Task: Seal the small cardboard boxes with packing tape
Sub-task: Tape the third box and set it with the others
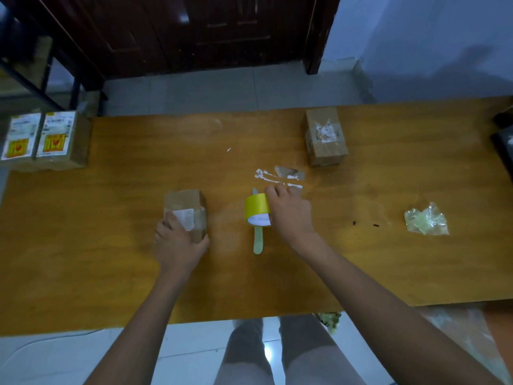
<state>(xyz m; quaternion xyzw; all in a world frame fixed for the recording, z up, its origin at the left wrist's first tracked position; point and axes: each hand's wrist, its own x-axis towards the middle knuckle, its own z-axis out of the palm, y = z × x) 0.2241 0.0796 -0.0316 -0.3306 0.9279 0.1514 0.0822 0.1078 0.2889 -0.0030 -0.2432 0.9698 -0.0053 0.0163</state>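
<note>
A wooden counter (111,273) fills the middle of the view, seen from above, with the person's two bare arms reaching in from the near edge. The left hand (177,244) grips the near end of a small cardboard box (186,209) that stands a little left of the counter's centre, fingers wrapped over its left side and thumb against its right; a white label (185,218) sits on the box's top face. The right hand (290,211) rests on the right side of a yellow tape roll (256,208), fingers curled over it and closed on the roll, which stands on edge near the centre of the counter, just right of the held box but apart from it. A pale green handle (258,243) pokes out from under the roll toward the near edge; what tool it belongs to is unclear.

Just beyond the roll, torn scraps of tape and paper (280,176) lie on the wood. A second cardboard box (326,137) stands toward the far edge, right of centre, with ragged white residue on its top. At the far left corner two labelled boxes (41,140) sit side by side, overhanging the counter's edge. A crumpled clear plastic wad (426,219) lies toward the right end, well apart from everything else
</note>
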